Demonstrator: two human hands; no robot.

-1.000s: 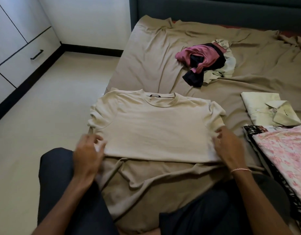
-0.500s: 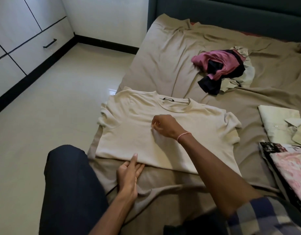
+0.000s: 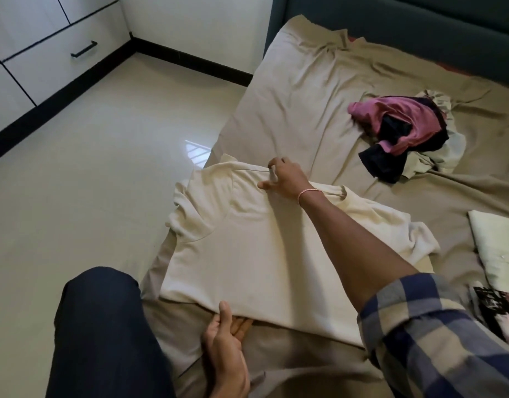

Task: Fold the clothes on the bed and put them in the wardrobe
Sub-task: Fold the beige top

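Logged a cream T-shirt (image 3: 261, 254) spread flat along the left edge of the bed (image 3: 305, 96), toward the near corner. Judged soft, light, limp and quick to wrinkle; best taken at shoulder and hem. Noted right hand (image 3: 287, 179) pinching the shoulder seam beside the collar, and left hand (image 3: 227, 349) gripping the hem, thumb over, fingers under.

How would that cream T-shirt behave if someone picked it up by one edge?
Probably floppy: the cream T-shirt lies flat and creases where the right hand pinches near its collar, so it would likely droop. It looks thin, so it is likely light. Pushed, it would probably bunch rather than slide; its sleeves lie bunched.
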